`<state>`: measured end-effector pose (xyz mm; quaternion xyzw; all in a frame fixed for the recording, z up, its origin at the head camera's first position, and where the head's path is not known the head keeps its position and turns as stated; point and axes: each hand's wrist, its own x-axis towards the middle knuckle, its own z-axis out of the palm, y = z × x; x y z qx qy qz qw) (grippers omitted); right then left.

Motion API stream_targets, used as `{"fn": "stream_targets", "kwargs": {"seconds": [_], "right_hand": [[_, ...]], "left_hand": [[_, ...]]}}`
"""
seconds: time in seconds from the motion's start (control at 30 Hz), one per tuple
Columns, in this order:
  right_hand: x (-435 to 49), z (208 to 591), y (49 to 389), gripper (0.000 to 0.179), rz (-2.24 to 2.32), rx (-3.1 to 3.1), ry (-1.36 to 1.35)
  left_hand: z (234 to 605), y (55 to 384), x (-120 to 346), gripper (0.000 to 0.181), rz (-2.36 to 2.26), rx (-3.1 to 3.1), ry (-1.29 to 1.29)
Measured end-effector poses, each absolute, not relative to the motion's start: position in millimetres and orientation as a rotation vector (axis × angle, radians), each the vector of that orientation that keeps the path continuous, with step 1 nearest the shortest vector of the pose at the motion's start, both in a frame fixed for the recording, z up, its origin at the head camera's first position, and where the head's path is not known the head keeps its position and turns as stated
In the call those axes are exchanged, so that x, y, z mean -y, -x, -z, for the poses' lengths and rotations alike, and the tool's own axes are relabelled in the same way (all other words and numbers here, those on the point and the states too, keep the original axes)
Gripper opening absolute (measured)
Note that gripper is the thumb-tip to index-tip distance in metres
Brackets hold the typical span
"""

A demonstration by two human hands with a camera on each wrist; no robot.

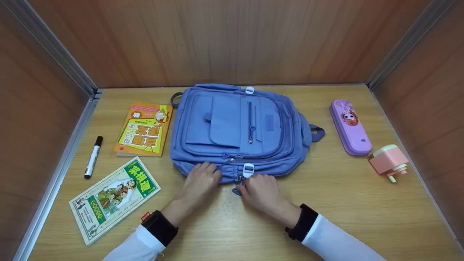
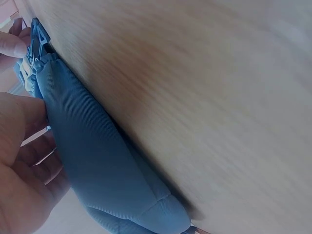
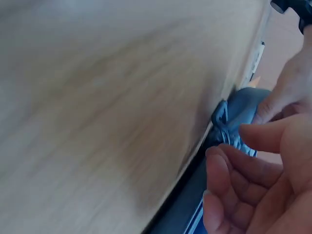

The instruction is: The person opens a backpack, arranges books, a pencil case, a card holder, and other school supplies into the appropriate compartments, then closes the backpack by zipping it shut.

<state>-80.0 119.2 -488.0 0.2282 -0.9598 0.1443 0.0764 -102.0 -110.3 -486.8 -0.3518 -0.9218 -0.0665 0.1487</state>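
A blue backpack (image 1: 224, 123) lies flat with its front pockets upward, its top handle toward the right. My left hand (image 1: 203, 177) grips the near side of the bag, fingers bent over the fabric beside the side pocket (image 2: 92, 146). To its right, my right hand (image 1: 262, 194) pinches at a zipper pull (image 1: 236, 191) on the bag's near edge, just below a white buckle (image 1: 248, 170). In the right wrist view the looped pull (image 3: 220, 116) shows beyond the thumb and bent fingers (image 3: 217, 168).
To the left lie an orange-yellow book (image 1: 143, 128), a black-capped marker (image 1: 93, 157) and a green-white book (image 1: 115, 200). A purple pencil case (image 1: 350, 127) and a pink pencil sharpener (image 1: 388, 161) are at the right. Wooden panels (image 1: 232, 43) enclose the table's back and sides.
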Motion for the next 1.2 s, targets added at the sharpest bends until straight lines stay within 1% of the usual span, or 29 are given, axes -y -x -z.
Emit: {"fn": "stream_targets", "kwargs": {"seconds": [0.07,0.17,0.43,0.67,1.0,1.2], "right_hand": [[-117,488,80,0.052,-0.422,2.904,-0.644],[-115,490,80,0.051,-0.390,2.925,-0.609],[-118,494,81,0.033,-0.395,2.851,-0.614],[-136,484,80,0.030,-0.595,2.869,-0.602],[-165,476,81,0.028,-0.683,2.862,-0.600],[-181,471,82,0.018,-0.709,2.923,-0.552]], "left_hand": [[487,102,110,0.026,0.189,2.649,1.015],[487,102,110,0.027,0.181,2.656,1.019],[488,102,110,0.028,0.189,2.661,1.012],[489,102,109,0.028,0.186,2.674,0.990],[492,103,108,0.026,0.173,2.624,0.973],[492,102,109,0.029,0.189,2.651,0.969]]}}
